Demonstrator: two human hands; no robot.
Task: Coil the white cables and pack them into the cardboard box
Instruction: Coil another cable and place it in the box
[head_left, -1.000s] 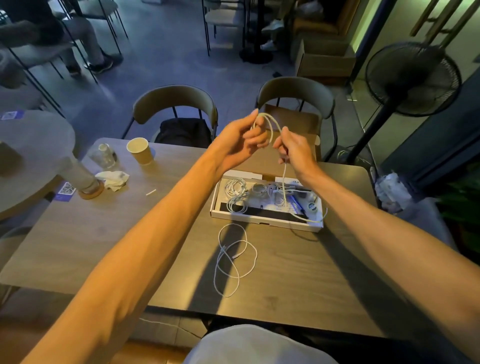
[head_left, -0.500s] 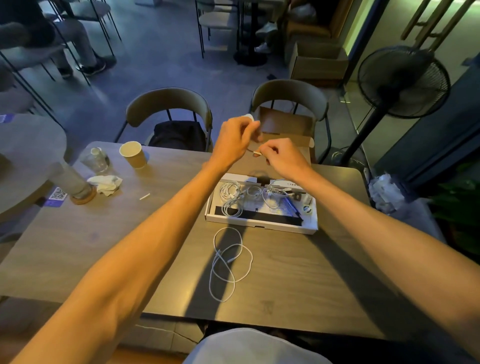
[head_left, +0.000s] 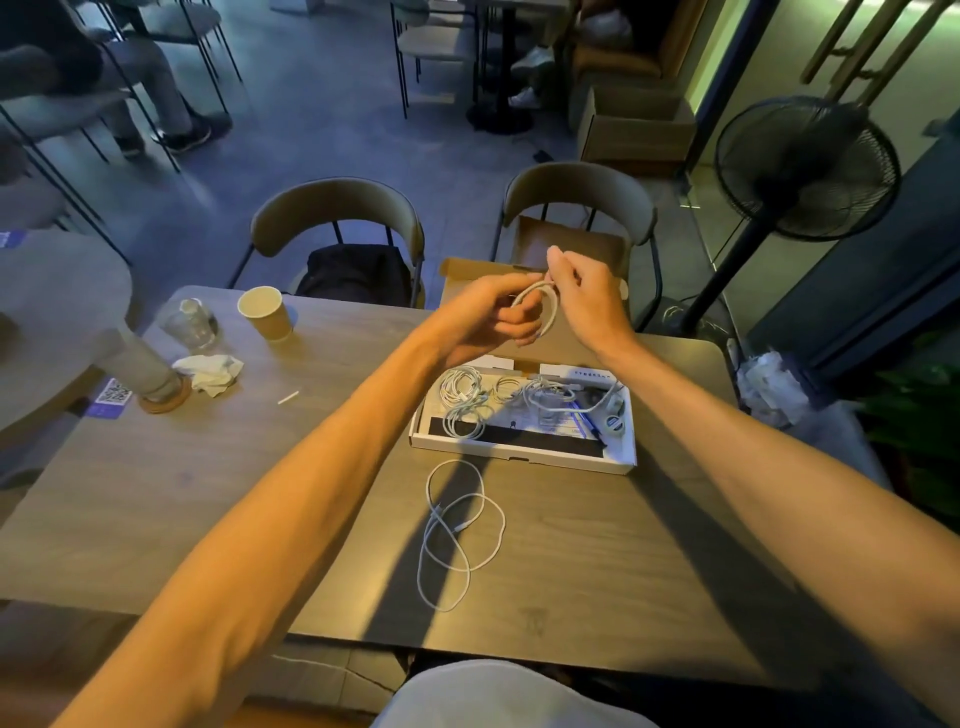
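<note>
While both bare arms stretch out over the table (head_left: 208, 493), the head cam shows the left hand (head_left: 488, 317) w/ fingers curled round the left side of a small coiled cable (head_left: 551, 314), held in the air above the far edge of the cardboard box (head_left: 519, 452). The right hand (head_left: 587, 296) pinches the coil's top betw. thumb and fingertips, just beside the left.

Vs. a second ago: a long tail then hung from the right hand down into the box; that tail is now gone from view and only the tight white loop shows betw. the hands. Half a second ago the hands were pressed close and the loop barely showed; it now stands open and plain.

Unchanged: the box lies open, lid flap up on the far side, w/ several packed cables (head_left: 462, 405) bunched in its left and middle parts. A loose cable (head_left: 457, 525) still sprawls in uneven loops on the table, just near of the box and apart from it.

Far left on the table: paper cup (head_left: 265, 312), glass (head_left: 189, 322), crumpled tissue (head_left: 210, 371). Beyond the table stand two chairs, the left chair (head_left: 337, 218) w/ a dark bag (head_left: 353, 270) on its seat. A black fan (head_left: 805, 166) stands far right.
</note>
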